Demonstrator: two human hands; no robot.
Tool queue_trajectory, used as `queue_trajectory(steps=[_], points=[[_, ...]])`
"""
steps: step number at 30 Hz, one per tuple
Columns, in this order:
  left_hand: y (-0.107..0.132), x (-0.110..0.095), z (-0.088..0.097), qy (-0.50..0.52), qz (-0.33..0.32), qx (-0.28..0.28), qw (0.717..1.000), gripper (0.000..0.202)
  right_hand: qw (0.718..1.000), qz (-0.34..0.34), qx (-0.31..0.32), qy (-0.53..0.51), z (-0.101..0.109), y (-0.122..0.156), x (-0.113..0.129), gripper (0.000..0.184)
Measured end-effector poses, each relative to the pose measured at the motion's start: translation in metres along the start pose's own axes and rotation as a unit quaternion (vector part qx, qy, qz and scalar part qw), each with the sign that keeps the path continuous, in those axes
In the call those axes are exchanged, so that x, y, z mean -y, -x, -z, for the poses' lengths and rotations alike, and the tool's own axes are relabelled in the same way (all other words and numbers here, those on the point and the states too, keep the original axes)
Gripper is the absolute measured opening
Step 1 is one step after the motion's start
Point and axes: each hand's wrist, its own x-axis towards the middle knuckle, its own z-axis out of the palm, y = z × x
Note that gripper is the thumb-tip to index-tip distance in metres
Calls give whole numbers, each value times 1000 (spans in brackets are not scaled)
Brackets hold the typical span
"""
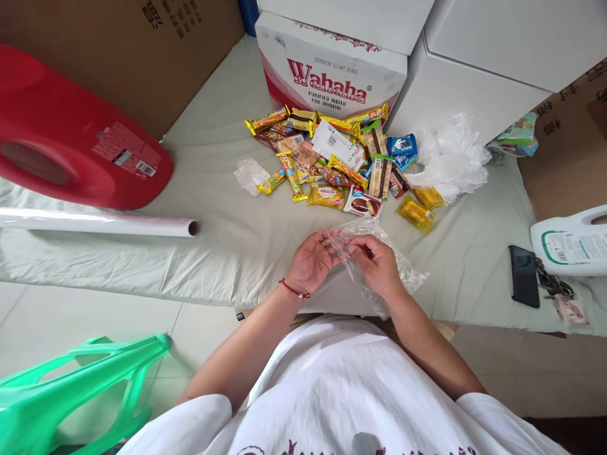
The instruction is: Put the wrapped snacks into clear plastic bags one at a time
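Observation:
A crumpled clear plastic bag (391,249) is between my hands, close to my body over the front of the cloth-covered surface. My left hand (313,262), palm turned up and a red cord on the wrist, has its fingertips on the bag's gathered edge. Thumb and fingers of my right hand (377,264) pinch the same edge from the other side, with the bag hanging loosely around it. Just beyond lies a heap of wrapped snacks: a chocolate pie packet (363,203), a yellow cake packet (326,196) and several bars (379,175).
Behind the snacks stands a Wahaba water carton (332,76). More crumpled plastic bags (450,155) lie right of the heap. At left are a red jug (80,139) and a white roll (99,222); at right, a phone (524,276) and white bottle (571,243). A green stool (85,385) stands below.

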Motion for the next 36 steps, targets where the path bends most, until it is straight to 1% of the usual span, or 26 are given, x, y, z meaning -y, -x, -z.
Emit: queue_trajectory(steps=[2, 5, 7, 11, 13, 15, 17, 19, 22, 24, 26, 28, 30, 33, 36], points=[[2, 1, 2, 4, 2, 6, 1000, 21, 1000, -6, 4, -4, 1, 1, -1, 17], [5, 4, -1, -35, -20, 14, 999, 28, 999, -7, 17, -29, -1, 3, 0, 20], [7, 8, -4, -80, -49, 3, 996, 32, 999, -8, 23, -42, -3, 3, 1, 22], [5, 16, -8, -153, -115, -39, 981, 30, 997, -21, 22, -69, -6, 1, -1, 20], [4, 18, -6, -168, -121, -56, 977, 31, 992, -43, 27, -113, -5, 1, -4, 21], [3, 18, -4, -172, -111, -68, 976, 35, 985, -68, 26, -156, -4, 0, -7, 24], [3, 18, -3, -188, -109, -75, 973, 37, 982, -83, 17, -168, -3, 1, -7, 28], [4, 19, -3, -220, -133, -75, 963, 35, 986, -78, 10, -147, -3, 2, -5, 30], [6, 22, -4, -273, -182, -70, 942, 27, 994, -32, 13, -102, -3, 3, -1, 27], [6, 23, -5, -285, -190, -67, 937, 25, 992, -23, 14, -119, -4, 2, 0, 23], [5, 22, -5, -279, -183, -57, 941, 24, 983, -62, 16, -175, -4, 1, 0, 25], [5, 22, -5, -264, -175, -41, 948, 23, 964, -122, 16, -234, -4, -1, -1, 30], [4, 21, -5, -250, -169, -30, 953, 22, 946, -165, 11, -279, -3, -2, 0, 35], [3, 21, -2, -237, -163, -28, 957, 23, 927, -183, -6, -326, 0, -3, 2, 38], [4, 20, 1, -256, -182, -31, 949, 21, 922, -187, -20, -337, 3, -3, 6, 41]])
